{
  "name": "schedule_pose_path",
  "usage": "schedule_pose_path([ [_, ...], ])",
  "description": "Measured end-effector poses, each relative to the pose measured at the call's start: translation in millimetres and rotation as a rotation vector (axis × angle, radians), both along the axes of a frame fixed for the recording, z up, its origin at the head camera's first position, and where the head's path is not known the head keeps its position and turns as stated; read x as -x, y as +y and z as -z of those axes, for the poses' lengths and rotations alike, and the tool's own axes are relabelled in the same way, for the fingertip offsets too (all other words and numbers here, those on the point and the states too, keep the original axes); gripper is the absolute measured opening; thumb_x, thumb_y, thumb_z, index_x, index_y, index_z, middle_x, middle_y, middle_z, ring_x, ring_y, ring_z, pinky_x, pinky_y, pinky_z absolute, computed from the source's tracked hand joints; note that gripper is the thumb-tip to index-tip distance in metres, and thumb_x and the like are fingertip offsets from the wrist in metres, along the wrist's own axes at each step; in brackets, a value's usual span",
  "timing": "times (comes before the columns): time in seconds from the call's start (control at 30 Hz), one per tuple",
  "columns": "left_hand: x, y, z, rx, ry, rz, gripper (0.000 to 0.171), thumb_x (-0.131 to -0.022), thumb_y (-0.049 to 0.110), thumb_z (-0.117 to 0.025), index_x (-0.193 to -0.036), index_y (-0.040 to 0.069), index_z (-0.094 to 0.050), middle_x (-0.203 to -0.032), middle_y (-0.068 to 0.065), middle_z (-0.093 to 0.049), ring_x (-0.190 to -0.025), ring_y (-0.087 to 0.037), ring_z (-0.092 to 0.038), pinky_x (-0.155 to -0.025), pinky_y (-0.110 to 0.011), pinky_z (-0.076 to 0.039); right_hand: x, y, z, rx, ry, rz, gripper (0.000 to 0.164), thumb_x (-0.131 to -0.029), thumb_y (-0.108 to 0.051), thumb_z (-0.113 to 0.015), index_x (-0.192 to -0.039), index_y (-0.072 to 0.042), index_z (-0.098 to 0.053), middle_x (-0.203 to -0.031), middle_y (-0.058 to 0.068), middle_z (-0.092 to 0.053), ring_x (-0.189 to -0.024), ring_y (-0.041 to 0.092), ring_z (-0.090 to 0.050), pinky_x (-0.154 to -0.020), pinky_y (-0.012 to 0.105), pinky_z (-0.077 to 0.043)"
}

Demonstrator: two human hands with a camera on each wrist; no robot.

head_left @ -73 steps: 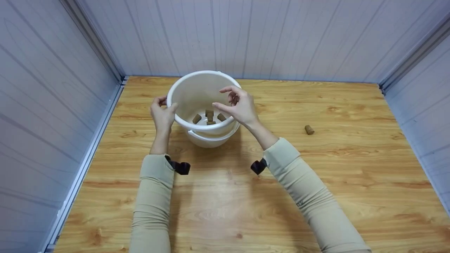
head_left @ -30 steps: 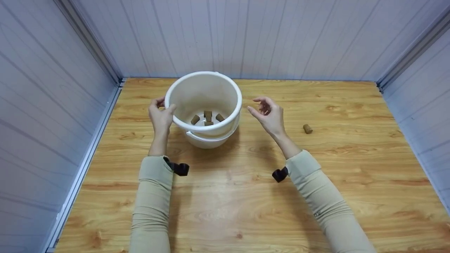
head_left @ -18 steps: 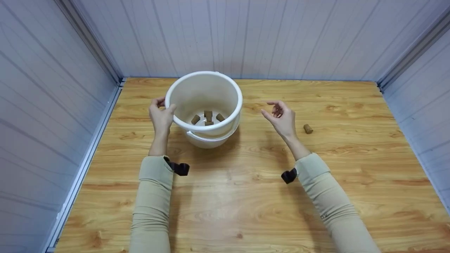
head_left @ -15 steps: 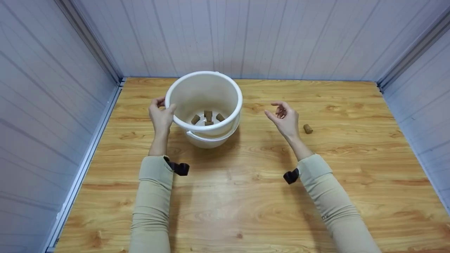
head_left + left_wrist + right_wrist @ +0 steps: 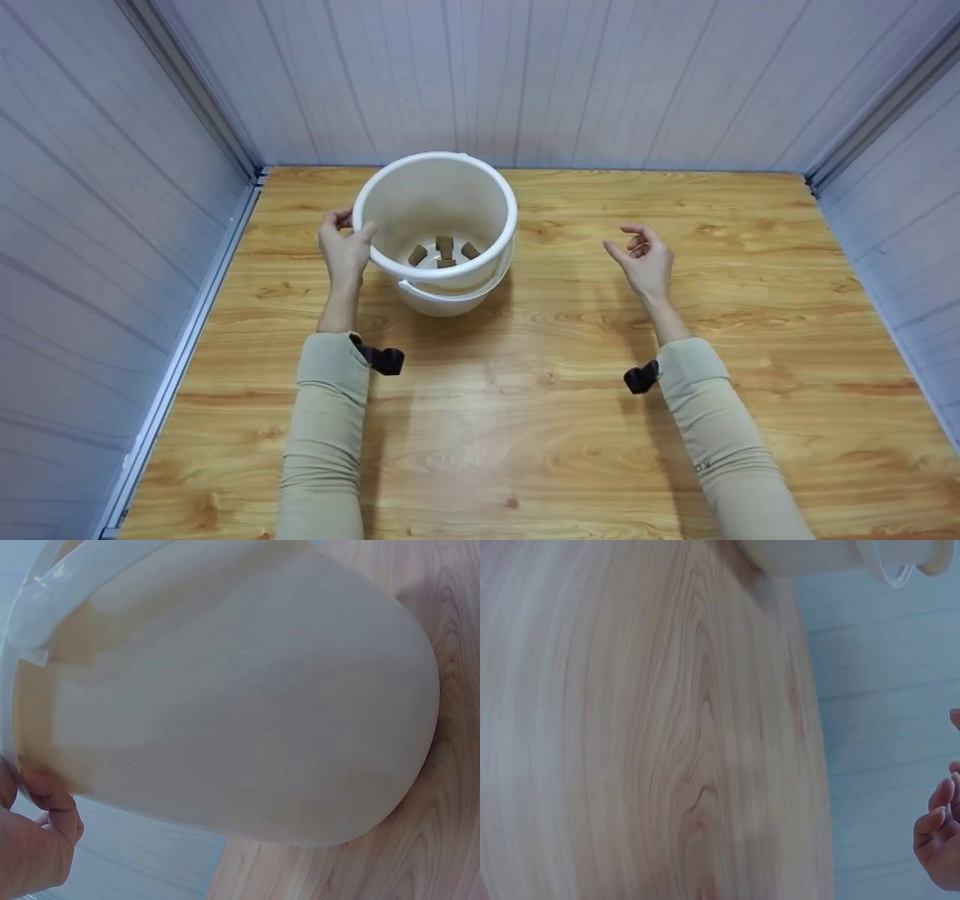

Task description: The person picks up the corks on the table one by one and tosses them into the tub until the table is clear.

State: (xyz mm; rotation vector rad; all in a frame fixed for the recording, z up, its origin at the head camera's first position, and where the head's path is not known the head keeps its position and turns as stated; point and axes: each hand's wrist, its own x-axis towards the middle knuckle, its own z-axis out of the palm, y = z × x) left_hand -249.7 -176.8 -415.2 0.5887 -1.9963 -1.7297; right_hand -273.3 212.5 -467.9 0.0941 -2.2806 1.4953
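Observation:
My left hand [image 5: 345, 251] pinches the left rim of a white plastic bucket [image 5: 442, 274], which stands upright with its handle hanging at the front. Several brown corks [image 5: 445, 246] lie on the bucket's bottom. The left wrist view shows the outside wall of the bucket [image 5: 262, 705] and the fingers of the left hand [image 5: 41, 840] at its rim. To the right of the bucket, my right hand [image 5: 651, 266] hovers over the table, fingers loosely bent, thumb and forefinger apart, holding nothing. It covers the spot where a lone cork lay, and that cork is hidden.
A wood-grain table [image 5: 487, 435] carries everything. Pale panelled walls rise behind it [image 5: 600, 82] and at both sides. A black wrist camera [image 5: 386, 361] sits on the left cuff, another black camera [image 5: 640, 377] on the right.
My right hand has left the bucket's right rim and moved rightward to above the lone cork, which has gone out of sight. My left hand and the bucket stay in place.

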Motion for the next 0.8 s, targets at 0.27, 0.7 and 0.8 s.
schedule_pose_path([
  [0.27,-0.5,0.1,-1.6,-0.016,-0.004,0.006,0.038,-0.069,-0.006,-0.057,-0.107,-0.007,-0.053,-0.086,-0.005,-0.045,-0.065,-0.014,-0.047,-0.065,-0.026,-0.049,6.4,18.8,16.3,-0.005,-0.047,0.069,0.033,-0.070,-0.018,-0.074,-0.098,-0.004,-0.061,-0.076,0.016,-0.048,-0.055,0.010,-0.040,-0.050,0.017,-0.036],
  [0.7,1.0,1.0,-0.6,-0.001,0.007,-0.015,0.037,-0.068,-0.007,-0.058,-0.105,-0.008,-0.054,-0.084,-0.005,-0.046,-0.069,-0.013,-0.046,-0.062,-0.022,-0.046,6.1,42.8,33.6,-0.045,-0.100,0.191,0.037,-0.069,-0.016,-0.074,-0.099,-0.001,-0.060,-0.080,0.019,-0.049,-0.060,0.010,-0.041,-0.054,0.017,-0.036],
  [0.8,1.4,0.7,-0.6,-0.002,0.005,-0.012,0.037,-0.068,-0.007,-0.058,-0.105,-0.008,-0.054,-0.085,-0.005,-0.046,-0.071,-0.012,-0.045,-0.063,-0.022,-0.045,5.8,49.3,38.1,-0.053,-0.110,0.222,0.037,-0.069,-0.016,-0.074,-0.099,-0.001,-0.060,-0.081,0.019,-0.048,-0.062,0.010,-0.041,-0.056,0.018,-0.036],
])
